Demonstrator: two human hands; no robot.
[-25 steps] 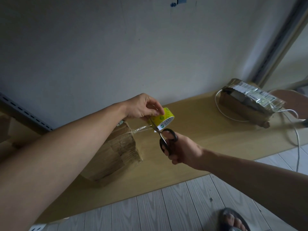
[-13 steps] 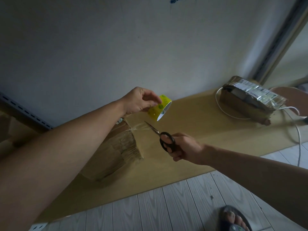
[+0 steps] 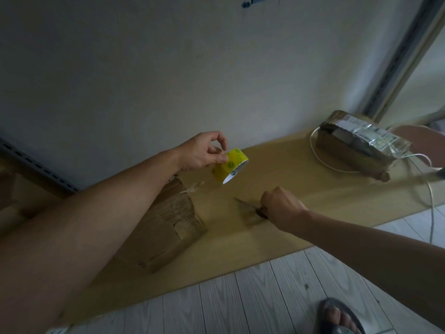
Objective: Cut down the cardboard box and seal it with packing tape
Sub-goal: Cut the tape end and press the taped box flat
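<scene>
A brown cardboard box (image 3: 168,225) lies on the wooden table (image 3: 301,189), partly under my left forearm. A loose end of clear tape (image 3: 193,188) sticks out from its top right corner. My left hand (image 3: 203,153) pinches a yellow roll of packing tape (image 3: 230,165) in the air, above and right of the box. My right hand (image 3: 280,208) grips the handles of the scissors (image 3: 250,207) low over the table, blades pointing left; the blades look blurred.
A second taped parcel with a shiny label (image 3: 358,145) sits at the table's far right, with a white cable (image 3: 337,168) looped round it and trailing off the edge. A wall stands right behind the table. A sandalled foot (image 3: 337,317) is on the pale plank floor.
The tape strip between roll and box has been cut. My left hand lifted the roll up and right, away from the box. My right hand lowered the scissors toward the table.
</scene>
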